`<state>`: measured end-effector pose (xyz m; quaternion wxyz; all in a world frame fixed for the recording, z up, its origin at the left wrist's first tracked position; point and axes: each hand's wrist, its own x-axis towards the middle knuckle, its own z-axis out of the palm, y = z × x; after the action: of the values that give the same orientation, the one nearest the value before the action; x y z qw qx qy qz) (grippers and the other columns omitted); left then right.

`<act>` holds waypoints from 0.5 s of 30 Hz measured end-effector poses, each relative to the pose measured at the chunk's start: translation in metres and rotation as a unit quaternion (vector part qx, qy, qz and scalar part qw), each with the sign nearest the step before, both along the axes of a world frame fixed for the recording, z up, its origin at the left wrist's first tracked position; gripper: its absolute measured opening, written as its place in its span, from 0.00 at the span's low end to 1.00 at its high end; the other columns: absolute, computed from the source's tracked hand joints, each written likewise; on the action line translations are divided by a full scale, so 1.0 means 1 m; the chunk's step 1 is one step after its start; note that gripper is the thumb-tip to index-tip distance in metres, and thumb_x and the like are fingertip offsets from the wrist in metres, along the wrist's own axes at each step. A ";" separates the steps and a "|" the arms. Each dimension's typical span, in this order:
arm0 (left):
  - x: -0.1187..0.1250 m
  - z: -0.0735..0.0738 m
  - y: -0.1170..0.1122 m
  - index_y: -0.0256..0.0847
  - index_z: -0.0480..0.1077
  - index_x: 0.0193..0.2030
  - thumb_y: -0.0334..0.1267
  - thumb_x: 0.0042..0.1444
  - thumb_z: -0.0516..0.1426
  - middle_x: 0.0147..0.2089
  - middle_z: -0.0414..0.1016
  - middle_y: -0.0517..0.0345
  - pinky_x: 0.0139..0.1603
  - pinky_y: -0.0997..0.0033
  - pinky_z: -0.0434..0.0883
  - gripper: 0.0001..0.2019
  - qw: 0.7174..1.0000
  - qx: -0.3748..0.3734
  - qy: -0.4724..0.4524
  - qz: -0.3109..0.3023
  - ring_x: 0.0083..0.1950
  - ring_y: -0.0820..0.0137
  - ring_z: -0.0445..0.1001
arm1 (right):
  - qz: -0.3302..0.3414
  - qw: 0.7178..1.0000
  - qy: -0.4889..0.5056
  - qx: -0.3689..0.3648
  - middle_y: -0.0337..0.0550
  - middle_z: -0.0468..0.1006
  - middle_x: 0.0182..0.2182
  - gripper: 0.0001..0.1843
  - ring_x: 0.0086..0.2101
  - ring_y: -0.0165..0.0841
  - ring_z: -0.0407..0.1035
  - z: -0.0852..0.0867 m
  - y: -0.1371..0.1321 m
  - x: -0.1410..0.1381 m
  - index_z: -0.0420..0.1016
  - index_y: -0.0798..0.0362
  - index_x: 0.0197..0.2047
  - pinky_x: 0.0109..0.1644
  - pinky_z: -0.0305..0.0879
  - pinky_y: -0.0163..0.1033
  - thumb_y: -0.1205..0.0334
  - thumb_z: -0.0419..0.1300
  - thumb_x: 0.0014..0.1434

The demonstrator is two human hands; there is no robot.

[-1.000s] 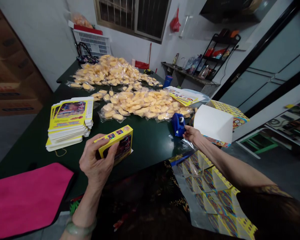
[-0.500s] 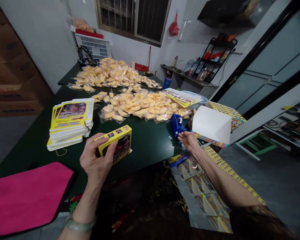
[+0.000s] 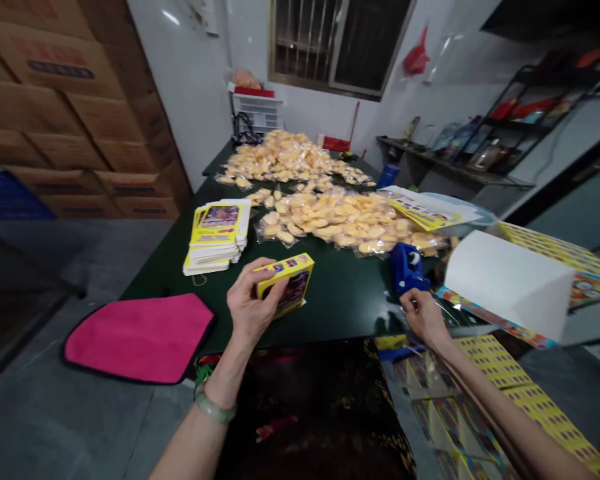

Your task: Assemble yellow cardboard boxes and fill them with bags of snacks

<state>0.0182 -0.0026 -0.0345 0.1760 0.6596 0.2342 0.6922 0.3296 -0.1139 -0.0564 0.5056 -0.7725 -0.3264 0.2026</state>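
My left hand (image 3: 253, 303) is wrapped round a small yellow printed box (image 3: 293, 287), held upright and slightly tilted over the front of the dark green table (image 3: 340, 293). A blue tape dispenser (image 3: 406, 267) stands on the table to the right. At its near end my right hand (image 3: 425, 317) has its fingers pinched together on a piece of clear tape, which shows only as a faint glint. Left of the box lies a stack of flat yellow cartons (image 3: 217, 233). Behind are heaps of pale yellow pieces in clear wrappers (image 3: 350, 217).
An open display box (image 3: 510, 283) with a raised white flap stands right of the dispenser. Printed sheets (image 3: 425, 207) rest near a pale blue basin. Yellow boxes in clear wrap (image 3: 450, 407) lie below my right forearm. A pink padded piece (image 3: 140, 337) sticks out at left.
The view has swung left, bringing stacked brown cartons into sight. My right hand has drawn slightly toward me from the dispenser, its fingers more curled. My left hand keeps its hold on the yellow box.
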 end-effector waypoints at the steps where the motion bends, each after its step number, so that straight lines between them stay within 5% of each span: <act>1: 0.000 0.000 0.000 0.39 0.67 0.35 0.30 0.49 0.63 0.43 0.75 0.52 0.42 0.68 0.73 0.09 1.000 -0.007 -0.001 -0.011 0.44 0.68 0.76 | 0.026 0.999 -0.029 0.026 0.33 0.63 0.16 0.11 0.18 0.22 0.55 0.006 -0.001 -0.017 0.66 0.55 0.20 0.23 0.53 0.30 0.71 0.59 0.51; 4: -0.001 0.002 -0.002 0.39 0.67 0.34 0.30 0.49 0.64 0.40 0.75 0.54 0.41 0.69 0.73 0.09 1.000 -0.002 0.002 -0.006 0.42 0.69 0.76 | 0.149 0.966 -0.146 0.155 0.33 0.66 0.17 0.06 0.18 0.24 0.59 0.028 0.003 -0.080 0.70 0.54 0.29 0.22 0.54 0.30 0.61 0.58 0.56; 7: -0.001 0.004 -0.006 0.39 0.67 0.34 0.29 0.49 0.64 0.40 0.75 0.55 0.41 0.69 0.73 0.09 1.000 0.006 0.013 0.013 0.42 0.70 0.76 | 0.232 0.937 -0.098 0.243 0.35 0.70 0.21 0.05 0.17 0.22 0.60 0.051 0.018 -0.139 0.69 0.54 0.35 0.19 0.55 0.29 0.61 0.56 0.58; 9: -0.001 0.004 -0.007 0.39 0.67 0.34 0.28 0.49 0.64 0.40 0.75 0.55 0.41 0.70 0.74 0.09 1.000 0.007 0.016 0.013 0.42 0.70 0.76 | 0.281 0.923 0.003 0.262 0.33 0.71 0.22 0.14 0.16 0.22 0.60 0.060 0.030 -0.166 0.65 0.52 0.48 0.18 0.55 0.28 0.62 0.57 0.57; 11: -0.001 0.003 -0.008 0.39 0.67 0.34 0.28 0.48 0.64 0.40 0.75 0.55 0.41 0.69 0.74 0.10 1.000 0.008 0.012 0.010 0.43 0.70 0.76 | 0.306 0.909 0.109 0.260 0.31 0.71 0.22 0.32 0.15 0.22 0.60 0.064 0.039 -0.181 0.51 0.50 0.61 0.17 0.56 0.27 0.62 0.59 0.56; 13: -0.002 0.002 -0.008 0.39 0.67 0.35 0.28 0.49 0.64 0.41 0.74 0.54 0.41 0.69 0.74 0.10 1.000 0.006 0.009 0.011 0.43 0.70 0.75 | 0.300 0.900 0.183 0.256 0.29 0.72 0.22 0.43 0.15 0.23 0.58 0.064 0.045 -0.188 0.38 0.49 0.66 0.16 0.56 0.27 0.61 0.60 0.55; 15: -0.002 0.002 -0.008 0.39 0.67 0.35 0.28 0.49 0.64 0.41 0.74 0.54 0.41 0.69 0.74 0.10 1.000 0.005 0.011 0.015 0.43 0.70 0.75 | 0.282 0.896 0.222 0.260 0.30 0.72 0.21 0.43 0.15 0.22 0.58 0.062 0.048 -0.192 0.39 0.51 0.65 0.15 0.56 0.26 0.61 0.61 0.54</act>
<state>0.0161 -0.0103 -0.0329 0.1593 0.6643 0.2424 0.6889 0.1381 -0.0658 0.0055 0.6697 -0.4234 -0.4510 0.4109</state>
